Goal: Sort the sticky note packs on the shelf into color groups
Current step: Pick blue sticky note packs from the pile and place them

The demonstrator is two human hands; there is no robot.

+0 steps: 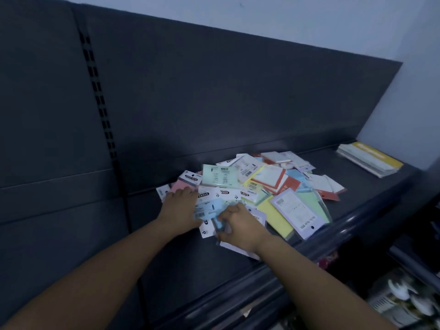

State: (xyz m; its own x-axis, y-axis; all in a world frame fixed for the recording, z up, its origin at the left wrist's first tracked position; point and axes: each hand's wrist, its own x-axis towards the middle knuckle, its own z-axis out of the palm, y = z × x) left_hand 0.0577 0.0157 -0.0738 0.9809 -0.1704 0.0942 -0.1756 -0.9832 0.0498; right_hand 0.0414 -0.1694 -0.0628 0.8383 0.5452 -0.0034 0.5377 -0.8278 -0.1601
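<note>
Both bare arms are stretched forward, hands close together. The left forearm comes in from 7 o'clock; the left hand (181, 206) lies palm down, fingers straight, pointing toward 1 o'clock. The right forearm comes in from 5 o'clock; the right hand (240, 225) is knuckles up, its fingers (232, 209) curled and pinching a light blue sticky note pack (206, 208) at its 9 o'clock side.

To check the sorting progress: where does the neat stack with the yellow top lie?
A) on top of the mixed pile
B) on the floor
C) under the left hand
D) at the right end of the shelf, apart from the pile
D: the stack lies at the right end of the shelf, with bare shelf between it and the pile.
</note>
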